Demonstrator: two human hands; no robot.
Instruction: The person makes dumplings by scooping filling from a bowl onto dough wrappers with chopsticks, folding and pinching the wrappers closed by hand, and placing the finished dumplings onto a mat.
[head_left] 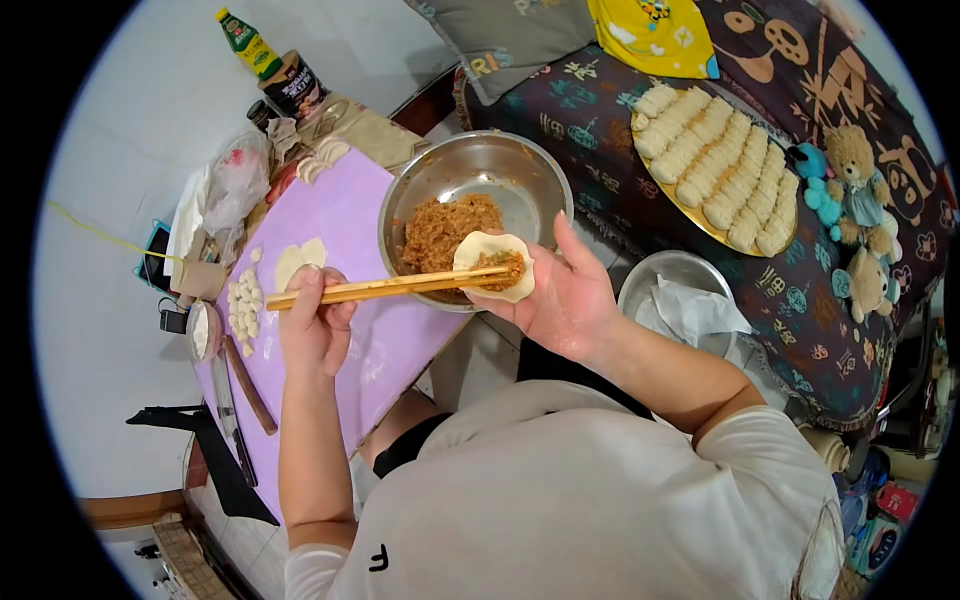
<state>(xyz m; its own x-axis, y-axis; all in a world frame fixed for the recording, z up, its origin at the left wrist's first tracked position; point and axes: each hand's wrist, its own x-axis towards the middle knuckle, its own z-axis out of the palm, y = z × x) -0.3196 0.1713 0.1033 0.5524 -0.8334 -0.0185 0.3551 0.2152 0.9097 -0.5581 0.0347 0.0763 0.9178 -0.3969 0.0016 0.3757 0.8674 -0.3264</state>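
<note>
My left hand [318, 318] grips a pair of wooden chopsticks [390, 286], held level across the view. Their tips touch a dab of meat filling [512, 268] on a round dumpling wrapper [482, 246]. That wrapper rests on the fingers of my right hand [568, 300], palm up with the thumb raised. Just beyond is a steel mixing bowl [545, 165], with more brown filling [445, 225] heaped at its left side. Flat wrappers [298, 258] lie on the purple mat [375, 345] behind my left hand, near small dough pieces [243, 305].
A rolling pin [250, 385] and a knife [235, 425] lie at the mat's left edge. Folded dumplings [325, 158] sit at its far end. A tray of dumplings [715, 165] stands on the cloth-covered surface at right, beside stuffed toys [855, 190]. Below is a metal basin [640, 280].
</note>
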